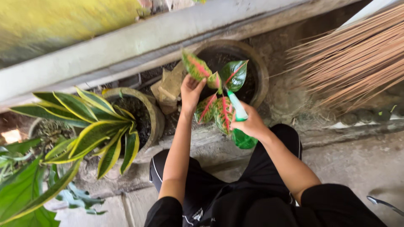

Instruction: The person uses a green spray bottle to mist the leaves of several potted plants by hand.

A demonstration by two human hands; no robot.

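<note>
The right hand [251, 122] is wrapping its fingers around the neck of a green spray bottle [240, 128], tilting the pale nozzle up toward the red-and-green plant [216, 94]. The left hand [191, 91] is reaching forward on a straight arm, its fingers pinching one pink-veined leaf [196, 66] at the plant's left side. The plant is sitting in a round dark pot [261, 69]. Left of that pot, a second pot [153, 111] is holding a yellow-edged striped plant [94, 122]. Right of it, a straw broom [353, 59] is leaning in.
</note>
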